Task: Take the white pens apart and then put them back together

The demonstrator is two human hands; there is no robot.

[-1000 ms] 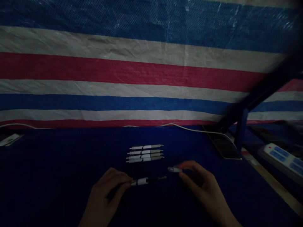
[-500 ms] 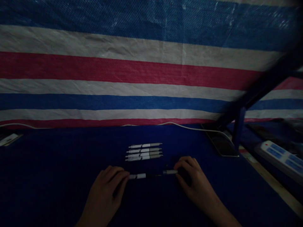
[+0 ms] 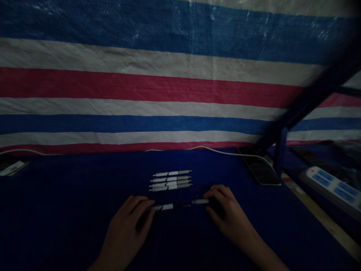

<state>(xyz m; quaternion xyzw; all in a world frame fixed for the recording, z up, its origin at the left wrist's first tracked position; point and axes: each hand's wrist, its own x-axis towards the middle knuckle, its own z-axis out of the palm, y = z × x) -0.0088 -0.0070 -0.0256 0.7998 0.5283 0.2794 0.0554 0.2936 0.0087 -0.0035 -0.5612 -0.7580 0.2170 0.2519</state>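
My left hand is shut on a white-banded pen barrel lying almost level just above the dark blue cloth. A thin black section runs from that barrel to a white pen part, which my right hand grips in its fingers. The two pieces appear lined up end to end, but the dim light hides the join. Above my hands, several white-and-grey pens lie side by side on the cloth, untouched.
Dark blue cloth covers the table, backed by a striped red, white and blue tarpaulin. At right stand a phone, a dark strut and a white power strip. A white cable runs along the back.
My right hand has brought the white pen part left, up against the black section. Both hands sit closer together, and the view has tilted slightly.
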